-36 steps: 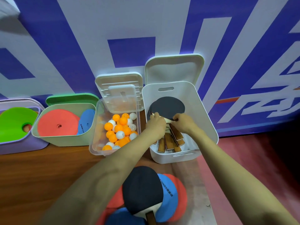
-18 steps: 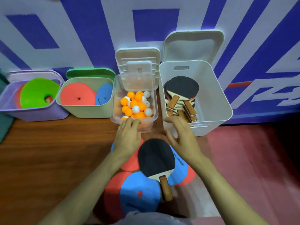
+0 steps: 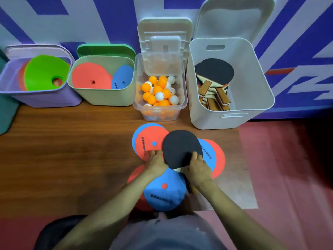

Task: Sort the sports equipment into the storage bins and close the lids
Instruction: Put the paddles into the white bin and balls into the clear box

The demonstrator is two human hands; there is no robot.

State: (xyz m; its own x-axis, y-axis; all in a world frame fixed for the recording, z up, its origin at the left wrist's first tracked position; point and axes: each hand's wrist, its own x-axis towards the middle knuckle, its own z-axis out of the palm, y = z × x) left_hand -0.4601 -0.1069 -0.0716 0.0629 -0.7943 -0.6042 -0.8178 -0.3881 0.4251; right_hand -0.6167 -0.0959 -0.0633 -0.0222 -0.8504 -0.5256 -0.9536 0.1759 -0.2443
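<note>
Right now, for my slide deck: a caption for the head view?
Right hand pinches a paddle lying on red and blue discs, left hand alongside; four open bins behind.

Location type: sports hall or training venue, probably a table-tennis area. Indicators: a wall across the top of the frame carries large blue-and-white graphics. Red sports-type flooring fills the lower right. A wood-grain surface spans centre left. Along the wall stand a purple bin and a green bin holding flat marker discs, a clear bin of orange and white balls, and a white bin of paddles.
</note>
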